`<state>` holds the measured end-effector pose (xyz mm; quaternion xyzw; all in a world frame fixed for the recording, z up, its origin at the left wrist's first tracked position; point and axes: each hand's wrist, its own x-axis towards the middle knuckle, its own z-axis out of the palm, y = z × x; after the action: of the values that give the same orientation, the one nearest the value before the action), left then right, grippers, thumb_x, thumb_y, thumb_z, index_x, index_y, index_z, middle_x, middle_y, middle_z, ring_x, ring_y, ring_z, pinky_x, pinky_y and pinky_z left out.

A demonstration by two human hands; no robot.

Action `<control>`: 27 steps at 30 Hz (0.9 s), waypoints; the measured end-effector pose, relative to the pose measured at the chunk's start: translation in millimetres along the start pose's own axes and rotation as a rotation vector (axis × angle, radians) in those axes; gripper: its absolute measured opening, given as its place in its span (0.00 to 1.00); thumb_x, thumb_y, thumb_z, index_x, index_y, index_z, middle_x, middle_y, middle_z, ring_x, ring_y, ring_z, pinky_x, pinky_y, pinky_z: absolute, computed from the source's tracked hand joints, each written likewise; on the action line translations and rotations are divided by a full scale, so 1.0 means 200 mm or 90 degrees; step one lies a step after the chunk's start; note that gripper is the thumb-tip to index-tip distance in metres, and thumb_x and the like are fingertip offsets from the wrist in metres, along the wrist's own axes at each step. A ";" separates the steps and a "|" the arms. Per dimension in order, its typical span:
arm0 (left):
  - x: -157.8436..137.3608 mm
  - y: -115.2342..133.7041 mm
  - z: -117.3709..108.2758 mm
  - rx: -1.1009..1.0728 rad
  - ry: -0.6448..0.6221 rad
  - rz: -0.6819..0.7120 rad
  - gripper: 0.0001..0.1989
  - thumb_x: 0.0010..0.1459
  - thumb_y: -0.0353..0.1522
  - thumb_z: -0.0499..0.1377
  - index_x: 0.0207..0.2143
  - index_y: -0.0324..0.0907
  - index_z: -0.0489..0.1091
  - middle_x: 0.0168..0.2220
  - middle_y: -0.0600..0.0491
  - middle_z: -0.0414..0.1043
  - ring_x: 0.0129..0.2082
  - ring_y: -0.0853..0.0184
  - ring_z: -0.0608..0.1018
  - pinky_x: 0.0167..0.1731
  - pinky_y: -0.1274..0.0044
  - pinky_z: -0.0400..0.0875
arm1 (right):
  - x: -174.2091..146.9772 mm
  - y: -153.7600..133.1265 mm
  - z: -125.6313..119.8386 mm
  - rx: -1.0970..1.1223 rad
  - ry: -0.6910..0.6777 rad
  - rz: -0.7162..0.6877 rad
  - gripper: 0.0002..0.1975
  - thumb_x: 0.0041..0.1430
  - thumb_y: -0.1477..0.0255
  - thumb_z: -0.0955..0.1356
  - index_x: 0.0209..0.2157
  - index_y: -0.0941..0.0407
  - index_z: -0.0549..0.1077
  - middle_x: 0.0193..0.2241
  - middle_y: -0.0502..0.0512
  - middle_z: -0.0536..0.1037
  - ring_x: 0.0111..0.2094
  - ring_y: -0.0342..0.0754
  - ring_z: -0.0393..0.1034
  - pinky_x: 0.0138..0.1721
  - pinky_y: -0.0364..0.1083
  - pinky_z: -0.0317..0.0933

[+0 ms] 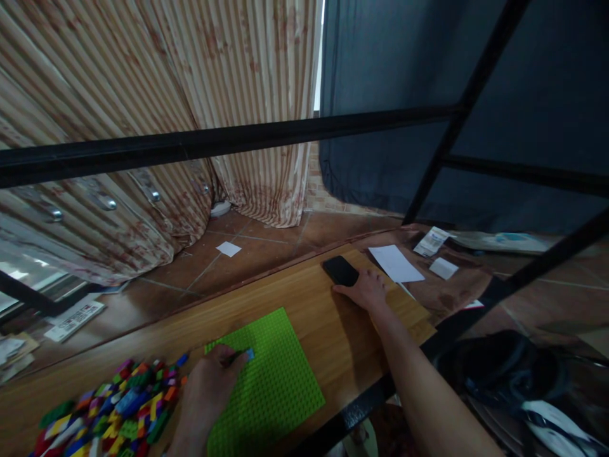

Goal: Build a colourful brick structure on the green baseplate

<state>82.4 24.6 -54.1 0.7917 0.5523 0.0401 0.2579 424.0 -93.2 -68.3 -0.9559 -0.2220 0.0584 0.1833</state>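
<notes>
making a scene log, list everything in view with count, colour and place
tabletop: one, wood-brown, foreground
baseplate: one, green, on tabletop
bricks: uncountable pile, multicoloured, tabletop's left
small piece: one, light blue, over baseplate
phone: one, black, tabletop's right part
sheet: one, white, beyond tabletop, right
small packets: two, whitish, right of sheet
floor paper: one, white, tiles ahead
slab: one, whitish, far left
striped curtains: count unclear, beige-brown, back left
blue curtain: one, dark blue, back right
frame: one, black, across view
floor: brown tiles, behind tabletop
bundle: count unclear, dark, lower right
left hand: one, bare, apparently pinching small piece
right hand: one, bare, at phone's near end
</notes>
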 end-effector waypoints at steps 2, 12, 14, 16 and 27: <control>0.01 -0.01 0.00 0.000 -0.006 0.002 0.16 0.53 0.47 0.55 0.29 0.46 0.74 0.27 0.54 0.77 0.31 0.59 0.80 0.28 0.75 0.66 | 0.00 0.00 -0.01 0.004 -0.005 0.002 0.48 0.39 0.47 0.72 0.57 0.60 0.63 0.55 0.71 0.65 0.57 0.68 0.57 0.52 0.60 0.54; 0.03 -0.06 0.03 -0.020 -0.018 0.009 0.18 0.53 0.48 0.54 0.30 0.44 0.72 0.27 0.53 0.77 0.31 0.60 0.79 0.28 0.75 0.65 | 0.01 0.01 -0.03 0.014 -0.025 0.015 0.48 0.36 0.48 0.74 0.57 0.59 0.65 0.53 0.71 0.66 0.56 0.68 0.60 0.51 0.59 0.57; 0.02 -0.05 0.02 -0.027 -0.025 0.012 0.18 0.53 0.48 0.54 0.30 0.44 0.72 0.27 0.54 0.77 0.31 0.59 0.79 0.28 0.74 0.65 | 0.01 0.01 -0.03 0.014 -0.026 0.017 0.48 0.37 0.48 0.73 0.57 0.60 0.65 0.53 0.71 0.66 0.55 0.68 0.61 0.51 0.59 0.57; 0.02 -0.04 0.01 -0.031 -0.027 0.016 0.18 0.53 0.48 0.54 0.29 0.44 0.72 0.27 0.54 0.77 0.31 0.59 0.79 0.29 0.74 0.66 | 0.00 0.02 -0.04 0.015 -0.025 0.010 0.47 0.38 0.48 0.73 0.56 0.60 0.65 0.53 0.71 0.66 0.55 0.67 0.61 0.50 0.59 0.58; 0.03 -0.06 0.03 -0.063 -0.003 0.037 0.18 0.49 0.49 0.56 0.27 0.44 0.73 0.26 0.52 0.77 0.29 0.59 0.79 0.27 0.75 0.64 | 0.01 0.02 -0.02 -0.005 -0.032 0.016 0.48 0.37 0.48 0.74 0.56 0.61 0.65 0.52 0.72 0.67 0.55 0.67 0.62 0.52 0.58 0.56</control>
<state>76.7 31.6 -65.4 0.7939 0.5257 0.0732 0.2966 428.2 -97.3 -65.7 -0.9576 -0.2145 0.0838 0.1734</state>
